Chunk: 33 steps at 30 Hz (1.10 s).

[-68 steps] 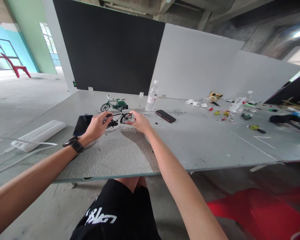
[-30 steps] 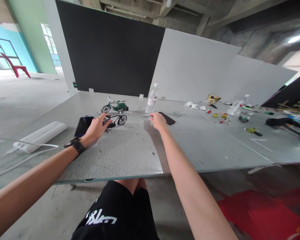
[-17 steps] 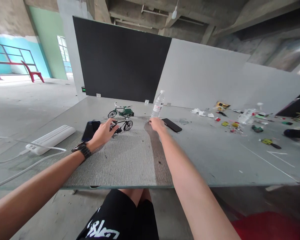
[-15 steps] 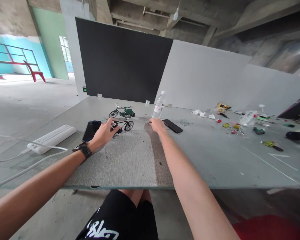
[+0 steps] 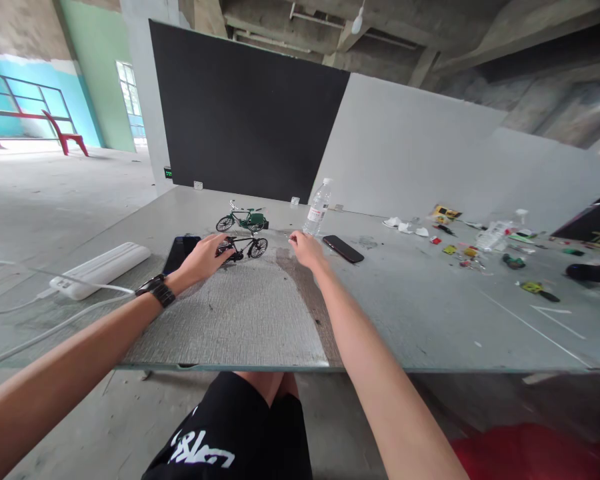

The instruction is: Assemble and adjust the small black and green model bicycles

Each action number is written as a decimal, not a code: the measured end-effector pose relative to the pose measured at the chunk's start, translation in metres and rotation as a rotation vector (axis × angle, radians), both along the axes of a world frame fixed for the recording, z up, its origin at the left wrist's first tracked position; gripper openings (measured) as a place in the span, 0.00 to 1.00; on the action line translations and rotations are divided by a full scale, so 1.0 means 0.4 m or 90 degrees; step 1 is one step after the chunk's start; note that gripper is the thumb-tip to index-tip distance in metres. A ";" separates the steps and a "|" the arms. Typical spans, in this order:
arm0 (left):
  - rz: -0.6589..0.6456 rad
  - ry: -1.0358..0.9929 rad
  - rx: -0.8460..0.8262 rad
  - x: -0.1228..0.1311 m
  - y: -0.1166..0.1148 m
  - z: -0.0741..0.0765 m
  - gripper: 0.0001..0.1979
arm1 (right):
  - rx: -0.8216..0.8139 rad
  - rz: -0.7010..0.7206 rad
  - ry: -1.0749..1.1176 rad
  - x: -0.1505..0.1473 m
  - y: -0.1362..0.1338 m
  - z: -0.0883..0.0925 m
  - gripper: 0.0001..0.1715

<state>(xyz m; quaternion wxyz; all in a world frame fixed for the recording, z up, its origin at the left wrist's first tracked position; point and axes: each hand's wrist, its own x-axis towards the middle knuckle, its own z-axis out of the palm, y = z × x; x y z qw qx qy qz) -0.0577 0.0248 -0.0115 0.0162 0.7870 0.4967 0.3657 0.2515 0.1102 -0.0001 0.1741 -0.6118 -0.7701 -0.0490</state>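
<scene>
My left hand (image 5: 203, 259), with a dark watch on its wrist, is closed around the rear part of a small black model bicycle (image 5: 257, 247). The bicycle stands upright on the grey textured mat, and my fingers hide its back wheel. Just behind it a green model bicycle (image 5: 250, 219) stands untouched. To the right, my right hand (image 5: 307, 249) hovers near the mat's far edge, fingertips pinched together; anything between them is too small to make out. A clear plastic bottle (image 5: 318, 208) stands right behind this hand.
A black phone (image 5: 343, 249) lies right of my right hand, and another phone (image 5: 179, 252) beside my left. A white power bank (image 5: 101, 270) with cables sits at the left. Small scattered parts (image 5: 470, 252) and another bottle (image 5: 500, 235) lie to the right. A black panel (image 5: 250, 113) stands behind.
My right hand has shifted a little to the left, away from the phone and towards the black model bicycle. My left hand keeps its hold, and the view has tilted slightly.
</scene>
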 end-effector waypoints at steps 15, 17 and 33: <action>0.070 -0.205 -0.149 0.012 -0.010 0.040 0.21 | 0.033 0.009 0.092 0.019 -0.032 0.002 0.11; 0.064 -0.213 -0.152 0.016 -0.010 0.039 0.20 | 0.032 0.002 0.098 0.024 -0.035 0.002 0.10; -0.018 0.001 0.036 0.015 -0.001 0.013 0.14 | 0.044 0.034 0.138 0.019 -0.034 0.002 0.11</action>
